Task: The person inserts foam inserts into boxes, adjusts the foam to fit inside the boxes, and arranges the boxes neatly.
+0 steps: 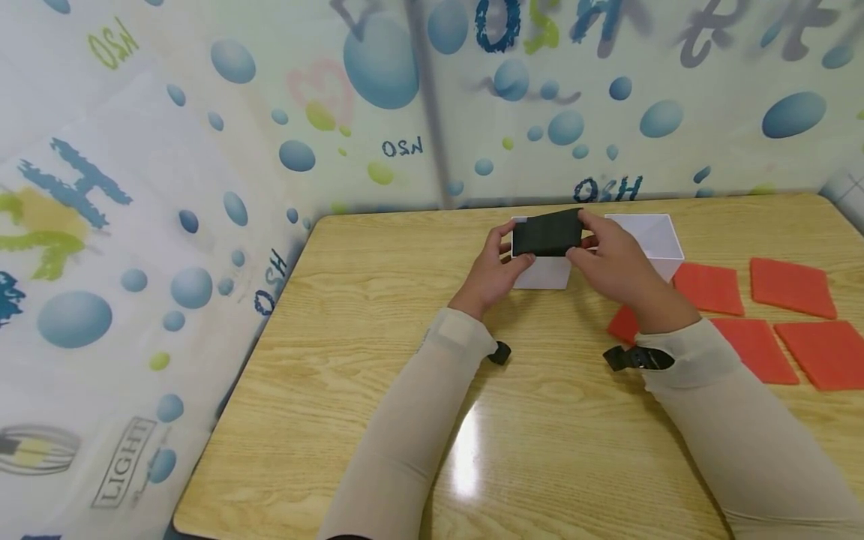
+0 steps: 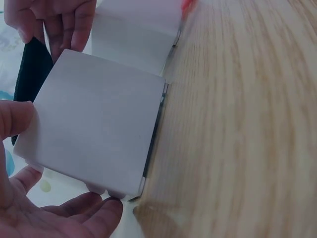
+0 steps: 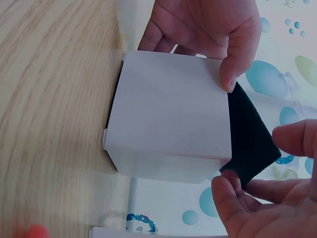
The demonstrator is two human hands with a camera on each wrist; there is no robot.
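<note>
A white open-topped box stands near the table's back edge. My left hand grips its left side, with the thumb over the top edge and the other fingers along the side wall. Over the box's opening lies a thin black square sheet, tilted. My right hand pinches that sheet by its right edge. In the right wrist view, the black sheet sticks out past the rim beside the left thumb. What lies inside the box is hidden.
A second white box, open at the top, stands just right of the first. Several flat red squares are spread over the table's right side, one partly covered by the right forearm. A patterned sheet hangs behind the wooden table.
</note>
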